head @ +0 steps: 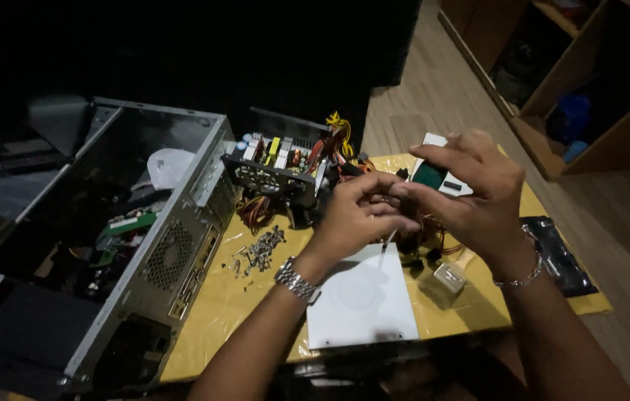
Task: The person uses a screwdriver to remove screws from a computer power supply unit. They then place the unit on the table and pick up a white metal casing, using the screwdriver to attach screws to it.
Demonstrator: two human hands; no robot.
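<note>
Metal-tipped, slender screwdriver [388, 239] is pinched in the left hand [359, 212], fingers closed round its hidden handle; the long axis slants down-left toward the white rectangular panel [359, 301] on the yellow-covered bench [211, 312]. Head view: right hand [471, 197], fingers curled, touches the left at the fingertips; its own hold cannot be told.

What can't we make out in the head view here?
- Thin tool: upper part hidden by both hands; left hand, right hand.
- Computer case interior: too dark, left side cut off.
- Screw pile: too small to count.
- Dark bag: contents unreadable.
</note>
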